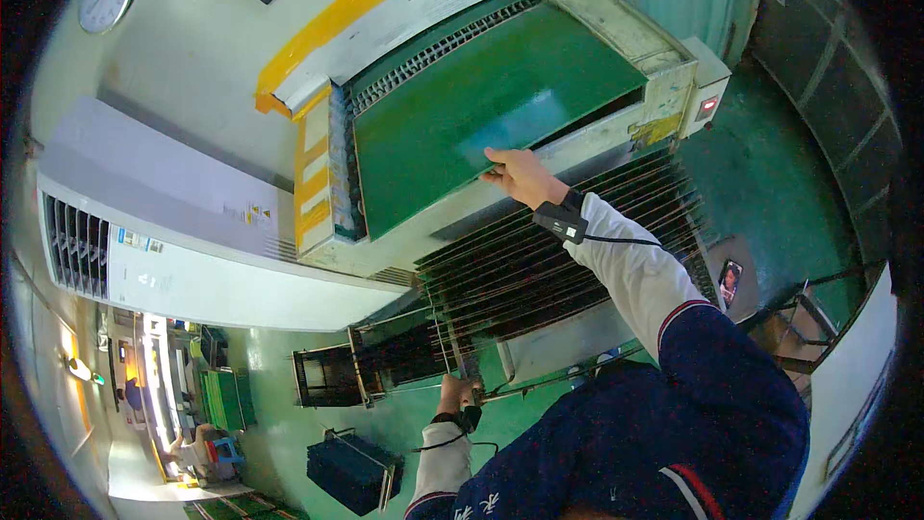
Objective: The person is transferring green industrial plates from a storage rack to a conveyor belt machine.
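Board point(481, 116), near edge in right grip point(523, 177)

The board point(472, 116) is deep green, the end panel point(315, 173) striped yellow and white, the jacket point(674, 424) navy and white.

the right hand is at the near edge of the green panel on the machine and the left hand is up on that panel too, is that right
Not quite: the head view shows the left hand lower down, by the near end of the dark rack, not on the green panel. The right hand is at the panel's near edge on the machine, as you say.
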A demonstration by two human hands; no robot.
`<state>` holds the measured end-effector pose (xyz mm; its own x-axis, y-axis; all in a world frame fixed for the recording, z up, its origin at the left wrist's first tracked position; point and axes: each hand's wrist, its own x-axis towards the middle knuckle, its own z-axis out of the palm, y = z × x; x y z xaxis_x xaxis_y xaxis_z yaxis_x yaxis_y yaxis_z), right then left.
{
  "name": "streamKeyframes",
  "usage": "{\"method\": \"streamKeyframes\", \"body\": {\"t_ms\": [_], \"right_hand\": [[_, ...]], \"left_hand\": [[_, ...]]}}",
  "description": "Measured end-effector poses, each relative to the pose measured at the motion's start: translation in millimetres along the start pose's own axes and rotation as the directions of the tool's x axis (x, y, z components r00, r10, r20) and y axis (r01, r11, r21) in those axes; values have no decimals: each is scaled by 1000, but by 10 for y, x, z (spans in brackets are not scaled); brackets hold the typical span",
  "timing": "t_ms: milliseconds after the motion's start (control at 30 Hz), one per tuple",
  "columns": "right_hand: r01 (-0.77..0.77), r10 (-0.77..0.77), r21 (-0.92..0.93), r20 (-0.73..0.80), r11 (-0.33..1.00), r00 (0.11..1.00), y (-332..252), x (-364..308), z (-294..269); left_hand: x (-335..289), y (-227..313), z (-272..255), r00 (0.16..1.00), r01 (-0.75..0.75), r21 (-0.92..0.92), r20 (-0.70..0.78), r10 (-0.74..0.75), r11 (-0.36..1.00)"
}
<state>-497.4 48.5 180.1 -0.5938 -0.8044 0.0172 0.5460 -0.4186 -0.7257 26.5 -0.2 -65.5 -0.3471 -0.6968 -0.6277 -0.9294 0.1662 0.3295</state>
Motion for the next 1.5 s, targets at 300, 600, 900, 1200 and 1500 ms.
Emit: {"method": "streamKeyframes", "body": {"t_ms": [300,600,900,1200,1500], "right_hand": [[-418,439,209,-67,884,896,-354,-37,441],[-541,546,92,-34,836,837,-434,125,212],[-525,514,-52,-140,849,846,-528,114,350],[-363,361,-174,-42,915,931,-807,-374,280],[-82,224,-819,57,567,973,-903,-1750,16]], "left_hand": [[-152,94,-182,973,76,257,193,-128,964],[-150,257,-200,916,-374,739,390,96,560],[-45,44,-159,983,39,191,170,-72,981],[-298,138,-313,921,-378,702,352,167,603],[-258,318,-281,976,162,255,98,-192,953]]}}
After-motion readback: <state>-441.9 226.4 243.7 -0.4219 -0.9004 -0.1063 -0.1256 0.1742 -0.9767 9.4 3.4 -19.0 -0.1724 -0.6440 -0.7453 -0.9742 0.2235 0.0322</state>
